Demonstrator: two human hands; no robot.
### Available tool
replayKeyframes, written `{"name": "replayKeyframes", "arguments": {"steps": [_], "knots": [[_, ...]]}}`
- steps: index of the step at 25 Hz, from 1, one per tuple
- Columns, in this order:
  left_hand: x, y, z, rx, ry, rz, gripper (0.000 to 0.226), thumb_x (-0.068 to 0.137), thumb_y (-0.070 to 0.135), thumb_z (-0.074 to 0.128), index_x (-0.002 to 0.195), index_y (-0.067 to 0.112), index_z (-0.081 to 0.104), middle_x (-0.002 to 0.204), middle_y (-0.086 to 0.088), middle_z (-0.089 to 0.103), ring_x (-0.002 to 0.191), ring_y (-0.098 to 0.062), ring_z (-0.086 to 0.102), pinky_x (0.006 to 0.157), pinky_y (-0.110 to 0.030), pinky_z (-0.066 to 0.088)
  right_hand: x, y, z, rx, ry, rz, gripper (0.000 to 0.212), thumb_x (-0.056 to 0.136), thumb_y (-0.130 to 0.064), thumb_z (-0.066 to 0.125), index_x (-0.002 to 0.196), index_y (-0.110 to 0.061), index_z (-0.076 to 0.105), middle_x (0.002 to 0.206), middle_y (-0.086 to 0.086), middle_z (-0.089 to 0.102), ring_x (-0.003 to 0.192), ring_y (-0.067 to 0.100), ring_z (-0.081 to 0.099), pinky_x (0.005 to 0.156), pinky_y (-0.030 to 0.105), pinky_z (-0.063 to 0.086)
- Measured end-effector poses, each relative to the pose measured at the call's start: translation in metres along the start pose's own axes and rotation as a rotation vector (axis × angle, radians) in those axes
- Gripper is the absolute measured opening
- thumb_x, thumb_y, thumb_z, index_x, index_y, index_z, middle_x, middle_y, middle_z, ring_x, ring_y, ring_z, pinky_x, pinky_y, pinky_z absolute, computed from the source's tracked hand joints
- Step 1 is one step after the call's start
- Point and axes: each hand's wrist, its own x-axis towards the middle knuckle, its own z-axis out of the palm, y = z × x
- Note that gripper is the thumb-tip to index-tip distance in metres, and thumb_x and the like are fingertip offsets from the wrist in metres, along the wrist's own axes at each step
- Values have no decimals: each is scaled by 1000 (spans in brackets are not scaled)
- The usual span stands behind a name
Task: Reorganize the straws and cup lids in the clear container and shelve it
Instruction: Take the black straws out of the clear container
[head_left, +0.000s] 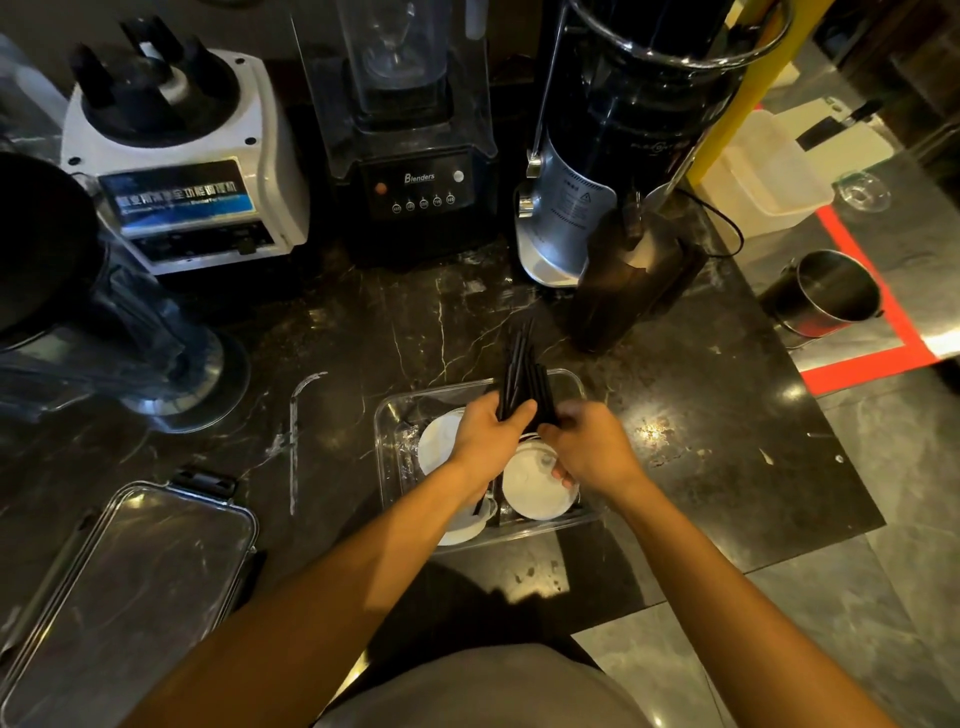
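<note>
Gathering the black straws (522, 374) into 1 bundle, the left hand (485, 439) and the right hand (587, 447) both have their fingers curled around it, above the clear container (387, 421). The container stands open near the front edge of the tabletop (675, 415), with white cup lids (535, 488) lying inside. Its cover (130, 571) rests apart at the front left corner. I judge the sorting is in progress; closing and shelving are not yet done.

Black straws (521, 371) above white lids (535, 488)
</note>
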Motion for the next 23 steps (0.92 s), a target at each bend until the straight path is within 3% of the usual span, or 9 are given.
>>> {"name": "replayKeyframes", "arguments": {"steps": [4, 6, 11, 15, 17, 19, 21, 23], "knots": [[0, 5, -1, -16, -5, 4, 31, 105, 20, 58, 135, 14, 60, 128, -8, 70, 121, -21, 65, 106, -40, 52, 1, -5, -2, -26, 16, -60, 22, 101, -12, 63, 81, -21, 68, 48, -4, 62, 40, 11, 63, 38, 25, 47], [0, 6, -3, -36, -25, 3, 31, 105, 21, 57, 135, 15, 61, 128, -7, 71, 121, -21, 65, 104, -38, 52, 1, -9, -1, -50, 22, -89, 26, 101, -12, 63, 78, -24, 67, 50, -4, 63, 42, 11, 64, 38, 23, 46], [-3, 7, -4, -31, -51, 52, 34, 101, 23, 64, 134, 13, 64, 122, -5, 72, 117, -17, 67, 92, -24, 53, 2, -13, 1, -117, 14, -142, 16, 102, -11, 58, 94, -11, 72, 62, 0, 67, 44, 11, 66, 42, 21, 47], [-5, 6, -3, -35, -49, 76, 36, 100, 28, 66, 134, 17, 62, 124, -3, 71, 118, -16, 65, 99, -29, 53, -2, -18, 3, -357, -10, -215, 20, 102, -16, 57, 85, -16, 68, 70, -2, 66, 59, 11, 62, 51, 21, 42], [-6, 6, -2, -45, 12, 77, 34, 100, 28, 66, 132, 17, 62, 123, -2, 71, 118, -17, 66, 100, -33, 54, -3, -23, 3, -396, -79, -270, 16, 102, -13, 56, 94, -11, 70, 83, 5, 69, 71, 18, 64, 59, 30, 47], [-8, 8, -3, -68, 68, 114, 29, 101, 24, 65, 129, 16, 61, 116, 0, 73, 113, -15, 68, 93, -26, 55, -4, -29, -3, -289, -124, -282, 15, 102, -14, 57, 104, -10, 71, 90, 5, 72, 78, 20, 67, 68, 37, 53], [-9, 15, -11, -119, 101, 188, 24, 102, 19, 63, 123, 9, 62, 107, -3, 75, 104, -10, 72, 86, -18, 54, -6, -31, -12, -287, -113, -279, 16, 100, -24, 62, 108, -14, 71, 94, 0, 73, 82, 17, 67, 74, 39, 55], [-12, 25, -23, -150, 116, 260, 19, 102, 18, 62, 117, 6, 62, 96, -5, 76, 94, -7, 74, 85, -16, 55, -7, -28, -20, -478, -183, -239, 29, 94, -42, 69, 111, -18, 69, 102, -1, 72, 92, 18, 68, 83, 42, 57]]}}
